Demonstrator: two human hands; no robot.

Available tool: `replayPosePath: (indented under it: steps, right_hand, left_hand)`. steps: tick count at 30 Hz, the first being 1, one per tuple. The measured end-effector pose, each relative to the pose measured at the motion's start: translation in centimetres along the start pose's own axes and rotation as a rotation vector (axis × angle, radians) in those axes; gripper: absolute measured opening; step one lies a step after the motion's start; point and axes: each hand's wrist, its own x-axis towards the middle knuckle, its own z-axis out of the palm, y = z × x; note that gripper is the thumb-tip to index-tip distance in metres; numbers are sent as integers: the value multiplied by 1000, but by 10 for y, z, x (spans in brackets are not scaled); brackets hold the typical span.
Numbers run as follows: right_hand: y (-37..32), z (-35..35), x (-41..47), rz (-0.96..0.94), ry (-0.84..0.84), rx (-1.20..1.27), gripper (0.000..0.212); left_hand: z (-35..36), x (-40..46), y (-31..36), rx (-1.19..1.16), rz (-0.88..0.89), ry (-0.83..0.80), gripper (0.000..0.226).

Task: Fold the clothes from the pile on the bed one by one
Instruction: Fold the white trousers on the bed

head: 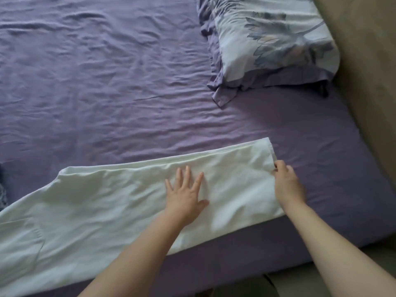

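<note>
Bed [107,82] fills most of the view, covered by a purple fitted sheet, heavily wrinkled beyond both hands, smoother past the right hand toward the mattress corner. No brand, label or writing readable on any item.

White garment [120,202] lies flat on the near part of the bed, long and narrow, running from under the left hand out to the left edge of view and ending in a straight hemmed edge at the right hand. Fabric plain, pale white, softly creased; a fold line runs along its far edge, and a curved seam shows far to the left of the left hand. Garment type: cannot tell.

Pillow [270,39] sits well beyond the right hand, at the far right of the bed. Case is pale blue-white with a grey-blue leaf print and a purple border.

Beige surface [368,82] runs along the bed's edge, to the right of the right hand.

Left hand [186,194]: palm down, fingers straight and spread, pressing flat on the garment near its right end.

Right hand [286,181]: fingers curled, pinching the garment's hemmed end; the grip point itself is partly hidden by the knuckles.
</note>
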Motion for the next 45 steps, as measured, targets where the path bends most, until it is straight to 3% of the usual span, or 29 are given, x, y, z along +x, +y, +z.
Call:
replayPosePath:
  steps: [4, 8, 11, 13, 15, 19, 26, 29, 33, 35, 37, 39, 42, 45]
  right_hand:
    - [-4, 6, -1, -45, 105, -169, 16]
    - [-22, 7, 5, -323, 255, -240, 40]
    - [-52, 8, 14, -483, 52, -189, 46]
    - [-67, 14, 20, -457, -91, -166, 56]
    - [-76, 15, 26, -384, -120, -231, 60]
    - [-85, 11, 37, -330, -30, -365, 38]
    - [-90, 7, 38, -302, -15, -465, 32]
    - [-96, 4, 47, -319, 86, -341, 32]
    - [-106, 7, 53, -276, 41, -352, 36]
    - [-100, 14, 45, -236, -19, -406, 57]
    - [-90, 20, 33, -229, -37, -443, 69]
    - [-78, 25, 21, -187, -100, -458, 69]
    - [-58, 28, 6, -79, -183, -437, 56]
    - [-45, 27, -4, 48, -256, -400, 56]
  left_hand:
    - [3, 7, 4, 23, -9, -3, 87]
    - [-5, 11, -6, 0, -23, 43, 81]
    - [-14, 12, -25, 23, -34, 79, 69]
    - [-16, 14, -41, 28, -63, 165, 60]
    - [-19, 17, -59, 25, -90, 297, 56]
    - [-27, 28, -83, 21, -107, 528, 36]
    - [-25, 36, -84, -125, -168, 601, 46]
    - [-35, 44, -88, -137, -167, 681, 43]
    - [-41, 54, -89, -133, -242, 540, 23]
    - [-30, 52, -84, -183, -275, 515, 30]
    - [-22, 44, -73, -203, -314, 600, 51]
    - [-9, 33, -60, -206, -301, 540, 68]
    - [20, 16, -40, -214, -220, 462, 70]
    - [33, 1, -30, -96, -109, 268, 69]
